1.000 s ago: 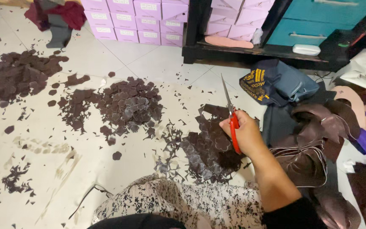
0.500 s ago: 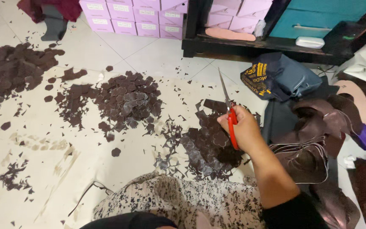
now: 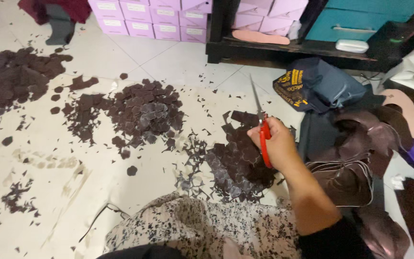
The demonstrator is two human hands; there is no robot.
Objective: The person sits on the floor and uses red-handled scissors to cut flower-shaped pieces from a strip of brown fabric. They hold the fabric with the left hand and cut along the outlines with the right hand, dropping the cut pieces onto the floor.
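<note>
My right hand [image 3: 276,141] grips a pair of red-handled scissors [image 3: 260,120], blades pointing up and away over the floor. Just below the hand lies a heap of dark brown cut leather pieces [image 3: 238,160]. A bigger pile of the same round brown pieces [image 3: 142,115] sits to the left. My left hand is out of view. My lap, in speckled fabric [image 3: 202,230], fills the bottom of the view.
Another brown pile [image 3: 17,76] lies far left. Folded brown leather sheets [image 3: 355,158] and a dark blue bag [image 3: 317,86] lie to the right. Purple boxes [image 3: 144,19] and a black shelf [image 3: 303,48] stand at the back. Small scraps litter the white tiles.
The right hand with the scissors has stayed over the nearest heap, shifting only slightly. The view has moved a little.
</note>
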